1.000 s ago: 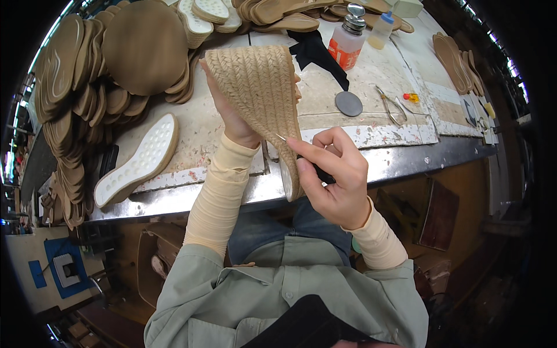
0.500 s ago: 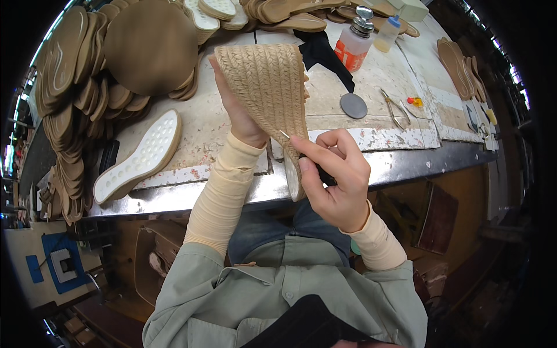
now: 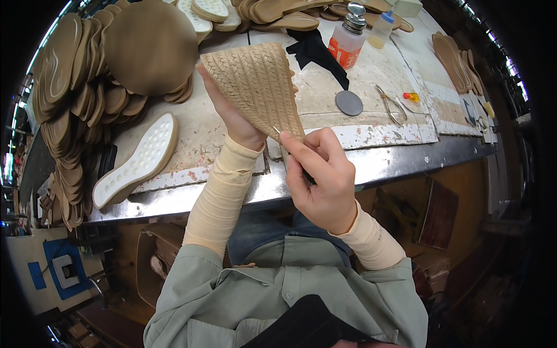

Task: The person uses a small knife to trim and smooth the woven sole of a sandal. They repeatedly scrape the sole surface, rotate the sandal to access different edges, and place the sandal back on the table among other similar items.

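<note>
My left hand [image 3: 233,120] grips a wedge shoe sole [image 3: 255,84] wrapped in braided tan jute, holding it raised above the table's front edge. Its fingers are mostly hidden behind the sole. My right hand [image 3: 322,185] is closed around a thin pointed metal tool [image 3: 276,129]. The tool's bright tip rests at the lower left edge of the braid, and a bit of dark handle shows below the fingers. Left of my hands, a loose sole [image 3: 139,159] with a white dimpled face lies on the table.
Piles of brown soles [image 3: 67,64] crowd the table's left side. Beyond my hands are a black cloth [image 3: 316,55], a pump bottle [image 3: 348,40], a squeeze bottle [image 3: 381,30] and a grey disc [image 3: 348,103]. Pliers [image 3: 391,105] lie at right, near the metal table edge [image 3: 406,162].
The jute-covered sole has shifted slightly left and tilted. My right hand has moved left with the pointed tool, its tip still at the braid's edge.
</note>
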The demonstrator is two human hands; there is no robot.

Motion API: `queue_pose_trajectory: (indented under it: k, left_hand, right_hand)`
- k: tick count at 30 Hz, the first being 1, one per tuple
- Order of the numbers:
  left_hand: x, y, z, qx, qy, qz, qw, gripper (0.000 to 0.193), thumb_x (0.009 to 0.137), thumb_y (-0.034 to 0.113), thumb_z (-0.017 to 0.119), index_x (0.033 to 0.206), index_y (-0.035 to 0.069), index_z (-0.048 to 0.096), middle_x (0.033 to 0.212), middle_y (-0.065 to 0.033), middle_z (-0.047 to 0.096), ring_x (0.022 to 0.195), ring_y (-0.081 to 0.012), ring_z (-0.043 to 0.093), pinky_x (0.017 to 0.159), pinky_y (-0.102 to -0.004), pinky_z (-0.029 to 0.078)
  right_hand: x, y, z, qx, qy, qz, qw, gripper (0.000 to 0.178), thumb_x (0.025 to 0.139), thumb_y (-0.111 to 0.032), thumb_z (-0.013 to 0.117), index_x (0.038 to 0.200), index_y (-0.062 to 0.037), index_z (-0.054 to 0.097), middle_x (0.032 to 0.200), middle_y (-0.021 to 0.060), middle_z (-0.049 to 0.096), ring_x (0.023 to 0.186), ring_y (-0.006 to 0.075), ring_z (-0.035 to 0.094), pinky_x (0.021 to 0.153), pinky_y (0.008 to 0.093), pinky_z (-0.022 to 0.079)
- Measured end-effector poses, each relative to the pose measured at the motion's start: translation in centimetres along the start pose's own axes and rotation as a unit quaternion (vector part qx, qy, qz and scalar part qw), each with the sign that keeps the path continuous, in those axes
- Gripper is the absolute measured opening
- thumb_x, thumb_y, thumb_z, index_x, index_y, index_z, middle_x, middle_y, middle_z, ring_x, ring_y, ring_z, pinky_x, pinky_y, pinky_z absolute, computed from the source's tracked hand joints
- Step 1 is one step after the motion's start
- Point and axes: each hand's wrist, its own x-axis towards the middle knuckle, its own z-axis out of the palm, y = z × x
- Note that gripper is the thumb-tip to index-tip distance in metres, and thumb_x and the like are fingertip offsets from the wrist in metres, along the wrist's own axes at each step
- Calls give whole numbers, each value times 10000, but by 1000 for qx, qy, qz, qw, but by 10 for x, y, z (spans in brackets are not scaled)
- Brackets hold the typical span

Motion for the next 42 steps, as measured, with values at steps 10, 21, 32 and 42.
queue_pose_trajectory:
  k: [10,21,32,42]
  left_hand:
    - [13,5,-6,-16,-20,-116,993,1032,811,891,228,1216,12,586,936,-196,677,744,-283,680,646,-384,569]
    - [26,-6,25,220,-198,-403,866,654,990,604,393,1324,58,526,1194,-147,626,917,-196,674,718,-328,579]
    - [27,33,9,733,-187,-172,631,540,917,417,632,1182,-54,636,956,-142,705,817,-202,660,749,-321,521]
    - [-47,85,35,843,-239,-32,481,480,672,228,837,1065,2,678,858,-173,699,843,-341,661,804,-384,521]
  right_hand:
    - [-1,3,-15,31,17,13,999,327,762,52,683,1084,-5,690,849,115,528,635,208,575,552,300,467]
    - [40,51,-35,187,170,-38,967,264,880,-65,725,1108,-14,605,991,103,669,950,188,664,837,291,528]
    - [31,107,22,-59,151,-45,986,269,841,-75,714,1080,-11,610,922,153,664,824,344,627,704,398,499]
    - [49,116,-15,302,63,140,941,192,873,-100,748,1031,-22,670,877,20,671,768,64,603,678,210,497]
